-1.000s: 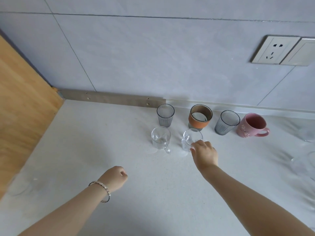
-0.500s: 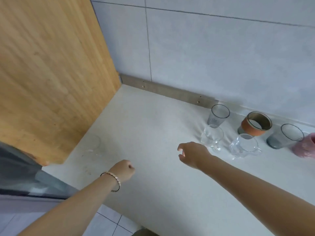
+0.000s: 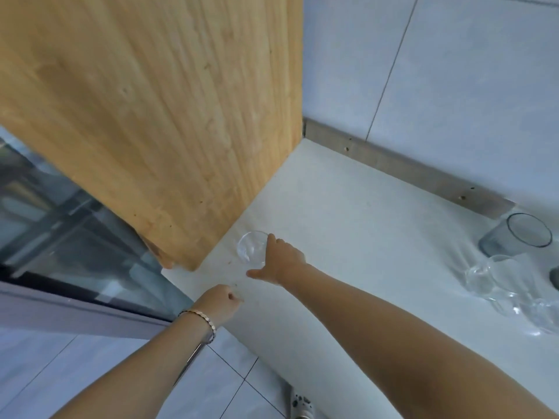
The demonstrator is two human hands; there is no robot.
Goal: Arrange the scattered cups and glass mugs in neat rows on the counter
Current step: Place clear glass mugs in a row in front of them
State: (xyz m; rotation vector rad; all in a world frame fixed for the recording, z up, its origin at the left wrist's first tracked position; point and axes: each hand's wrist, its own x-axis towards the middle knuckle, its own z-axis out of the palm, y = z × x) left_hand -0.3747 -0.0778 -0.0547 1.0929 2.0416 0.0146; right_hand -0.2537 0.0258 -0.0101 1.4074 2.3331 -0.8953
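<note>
A small clear glass (image 3: 249, 247) stands alone on the white counter (image 3: 363, 225), near its front left corner and close to the wooden panel. My right hand (image 3: 279, 261) reaches across to it with fingers spread: the index finger lies at the glass's right rim and the thumb points out below it, not closed around it. My left hand (image 3: 222, 299), with a bracelet at the wrist, is a loose fist over the counter's front edge and holds nothing. At the far right stand a grey ribbed tumbler (image 3: 518, 237) and two clear glass mugs (image 3: 487, 275) (image 3: 541, 314).
A tall wooden side panel (image 3: 151, 116) walls off the counter on the left. A metal strip (image 3: 408, 173) runs along the tiled back wall. The counter's front edge drops to a tiled floor (image 3: 211, 385). A dark cup edge (image 3: 555, 276) shows at the right border.
My view has swung left, so the row of cups has slid to the right edge. My right hand left the mugs and reached across to the lone clear glass. The left fist barely moved.
</note>
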